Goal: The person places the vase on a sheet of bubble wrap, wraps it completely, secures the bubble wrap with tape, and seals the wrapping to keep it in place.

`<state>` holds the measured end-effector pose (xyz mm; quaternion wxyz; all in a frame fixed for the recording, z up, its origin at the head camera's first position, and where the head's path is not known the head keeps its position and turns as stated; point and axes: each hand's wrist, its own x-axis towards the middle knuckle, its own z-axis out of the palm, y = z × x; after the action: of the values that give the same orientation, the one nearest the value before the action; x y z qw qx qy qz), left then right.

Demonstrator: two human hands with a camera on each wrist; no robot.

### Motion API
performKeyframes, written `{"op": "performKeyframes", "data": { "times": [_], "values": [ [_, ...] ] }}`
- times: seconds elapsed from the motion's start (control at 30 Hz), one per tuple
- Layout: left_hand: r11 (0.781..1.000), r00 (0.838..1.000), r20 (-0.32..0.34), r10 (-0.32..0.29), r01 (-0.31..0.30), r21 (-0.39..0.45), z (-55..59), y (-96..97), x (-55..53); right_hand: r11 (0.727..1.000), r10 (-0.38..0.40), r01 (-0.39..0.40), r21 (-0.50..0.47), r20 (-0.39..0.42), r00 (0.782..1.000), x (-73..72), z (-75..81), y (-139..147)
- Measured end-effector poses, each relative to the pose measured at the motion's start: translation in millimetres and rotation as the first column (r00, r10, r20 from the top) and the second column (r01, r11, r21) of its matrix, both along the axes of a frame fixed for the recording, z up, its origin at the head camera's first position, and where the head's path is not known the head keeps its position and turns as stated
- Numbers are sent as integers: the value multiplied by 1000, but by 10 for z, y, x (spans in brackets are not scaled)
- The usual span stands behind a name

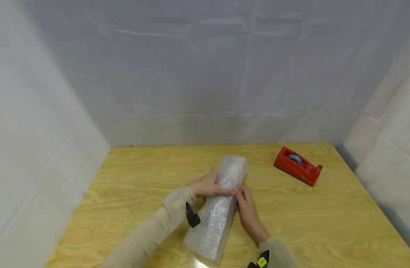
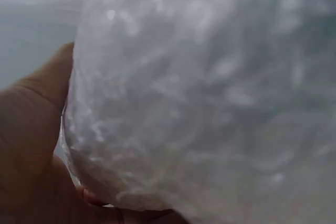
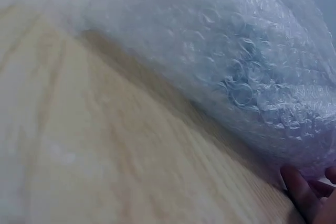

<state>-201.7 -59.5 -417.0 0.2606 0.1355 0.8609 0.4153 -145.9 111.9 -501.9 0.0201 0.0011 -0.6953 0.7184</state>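
A long bundle rolled in clear bubble wrap (image 1: 218, 219) lies slantwise on the wooden table. My left hand (image 1: 209, 186) grips it from the left at mid-length, thumb across its top. In the left wrist view the wrap (image 2: 199, 87) fills most of the picture, with the left hand (image 2: 29, 135) against its side. On the right side of the bundle, my right hand (image 1: 249, 210) pinches the wrap close to the left thumb tip. The right wrist view shows its fingertips (image 3: 299, 187) at the wrap's lower edge. What lies inside the bundle is unclear.
A red tape dispenser (image 1: 298, 167) with a roll of tape (image 1: 295, 158) stands at the back right of the table (image 1: 131, 178). Pale sheeting (image 1: 205, 74) hangs behind the table and along both sides.
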Motion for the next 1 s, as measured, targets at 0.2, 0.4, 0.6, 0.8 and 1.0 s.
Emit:
{"op": "performKeyframes", "data": {
  "times": [0.2,0.4,0.6,0.8,1.0],
  "values": [
    [988,988,-21,151,-150,48,-101,-16,30,999,38,-38,-17,-9,999,-96,-23,20],
    [938,941,-36,335,-330,108,-203,-6,47,996,62,-64,-62,-31,998,-211,-38,40],
    [835,848,-44,528,-508,209,-278,31,36,991,100,-109,-72,-121,988,-328,-47,33],
    [762,782,-45,621,-590,266,-328,37,0,993,106,-109,-35,-78,991,-438,-5,-14],
    [716,764,9,645,-608,344,-347,57,1,990,141,-141,1,-45,989,-393,224,-74]
  ]
}}
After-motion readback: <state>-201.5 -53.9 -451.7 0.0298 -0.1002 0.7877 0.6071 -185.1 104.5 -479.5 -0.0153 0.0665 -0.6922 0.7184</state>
